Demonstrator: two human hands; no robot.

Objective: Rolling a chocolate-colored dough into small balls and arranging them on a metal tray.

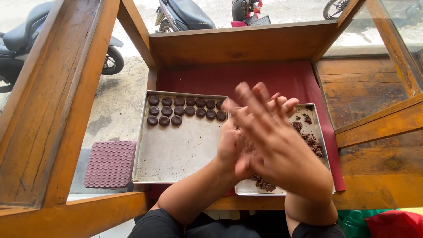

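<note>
Wooden stall counter; left hand, right hand pressed palm-to-palm, fingers extended, over crumb tray

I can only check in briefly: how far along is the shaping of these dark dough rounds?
Done: about seventeen dark rounds sit in rows along the far edge of the left tray, most of which is bare. In hand: the left hand and right hand are pressed palm to palm, blurred; what lies between them is hidden. Left: loose dark crumbly dough lies on the right tray.
</note>
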